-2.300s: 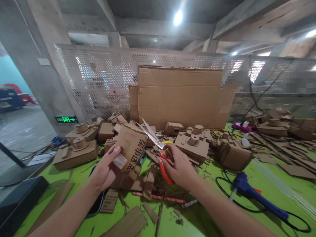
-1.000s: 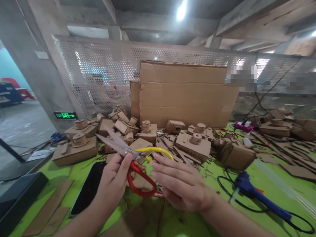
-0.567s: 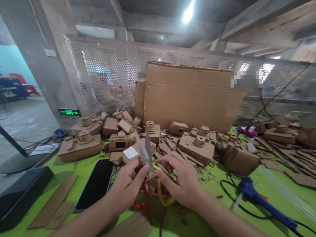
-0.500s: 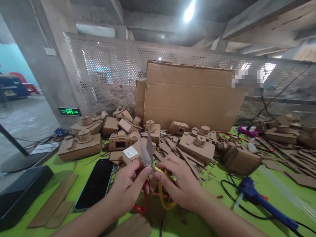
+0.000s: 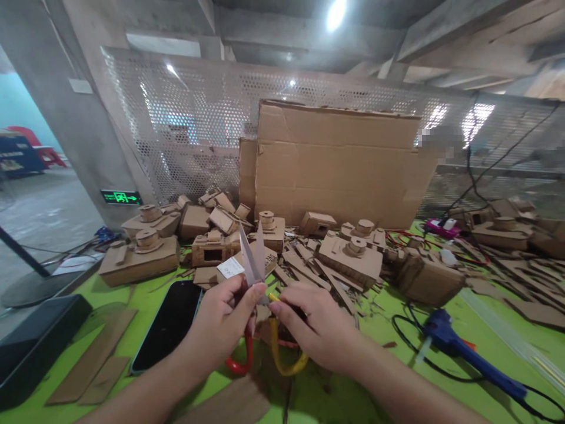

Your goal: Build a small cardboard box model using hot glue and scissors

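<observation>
A pair of scissors (image 5: pixel 253 259) points away from me over the green table, blades parted, with one red and one yellow handle. My left hand (image 5: pixel 227 315) is closed around the scissors near the pivot, thumb on the metal. On the right side, my right hand (image 5: pixel 313 321) has its fingers curled, with thumb and fingers pinching a small yellow piece (image 5: pixel 274 297) beside the pivot. Whether that piece belongs to the yellow handle cannot be made out. Behind the blades lies a cardboard piece with a white label (image 5: pixel 230 268).
A black phone (image 5: pixel 168 327) and cardboard strips (image 5: pixel 95 353) lie left. Several cardboard camera models (image 5: pixel 141 259) and scraps spread across the back. A large cardboard sheet (image 5: pixel 335 168) stands behind. At right is a blue glue gun (image 5: pixel 468 353) with a black cable.
The hands and scissors have shifted slightly left. The blades have turned a little, and the handles look further apart. The whole view has moved slightly.
</observation>
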